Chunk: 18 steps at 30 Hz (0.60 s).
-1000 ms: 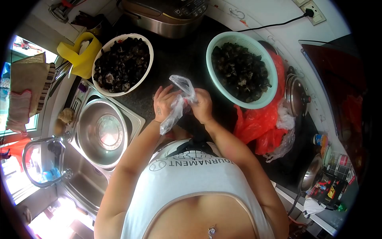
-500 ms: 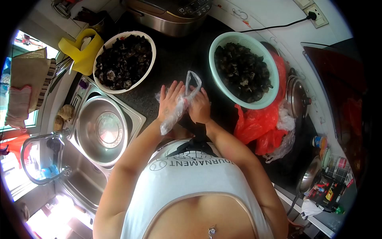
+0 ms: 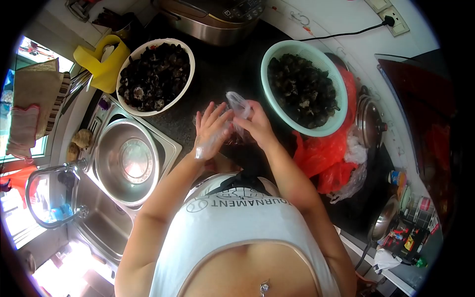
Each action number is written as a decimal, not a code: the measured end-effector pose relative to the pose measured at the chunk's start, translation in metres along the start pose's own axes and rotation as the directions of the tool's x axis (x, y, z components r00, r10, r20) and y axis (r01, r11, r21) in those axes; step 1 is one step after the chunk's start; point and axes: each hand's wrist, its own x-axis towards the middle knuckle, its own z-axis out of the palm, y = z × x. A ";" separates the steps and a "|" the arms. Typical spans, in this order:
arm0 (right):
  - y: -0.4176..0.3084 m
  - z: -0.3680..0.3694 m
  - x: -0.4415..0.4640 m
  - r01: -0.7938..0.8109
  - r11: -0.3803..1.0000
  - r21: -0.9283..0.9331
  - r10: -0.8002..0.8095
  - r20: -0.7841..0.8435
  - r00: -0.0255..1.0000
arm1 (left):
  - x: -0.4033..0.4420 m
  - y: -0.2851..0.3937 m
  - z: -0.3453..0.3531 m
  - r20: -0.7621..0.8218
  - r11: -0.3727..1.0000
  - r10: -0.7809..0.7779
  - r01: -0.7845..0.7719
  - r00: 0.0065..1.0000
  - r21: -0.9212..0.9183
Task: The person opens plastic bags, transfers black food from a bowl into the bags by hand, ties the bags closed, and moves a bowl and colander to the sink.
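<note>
My left hand point(image 3: 213, 129) is open, its fingers spread, with part of a clear plastic bag point(image 3: 238, 108) lying across its palm and wrist. The fingers of my right hand point(image 3: 257, 123) pinch the bag's upper part beside it. Some of the bag hangs below and behind both hands, where its contents are hard to make out. To the left stands a white bowl point(image 3: 190, 81) heaped with dark shells point(image 3: 153, 76). A pale green basket point(image 3: 340, 89) on the right holds more dark shells point(image 3: 302, 89).
A rice cooker point(image 3: 213, 27) stands at the back. On the left are a metal basin point(image 3: 106, 163), a faucet point(image 3: 30, 198) and a yellow holder point(image 3: 106, 72). Red plastic bags point(image 3: 321, 153) and a lidded pot point(image 3: 368, 121) lie right of the hands.
My right hand has lifted and closed on the bag's top. The bag's upper loop has collapsed, and my left hand has turned slightly, its fingers still spread.
</note>
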 end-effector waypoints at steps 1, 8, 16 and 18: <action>0.001 0.003 0.004 0.044 0.988 -0.146 -0.058 -0.089 0.994 | 0.001 0.001 0.000 -0.032 1.000 -0.003 0.003 0.999 -0.009; 0.022 -0.019 0.013 0.015 0.743 -0.669 -0.341 -0.358 0.869 | -0.006 -0.019 0.003 -0.239 0.956 -0.122 0.179 0.963 0.232; 0.040 -0.039 0.010 -0.213 0.734 -0.645 -0.105 -0.418 0.902 | -0.013 -0.058 0.012 -0.287 0.957 -0.280 0.241 0.916 -0.163; 0.036 -0.043 -0.003 -0.050 0.728 -0.683 -0.219 -0.300 0.928 | -0.015 -0.067 0.006 -0.151 0.621 -0.632 0.380 0.760 -0.685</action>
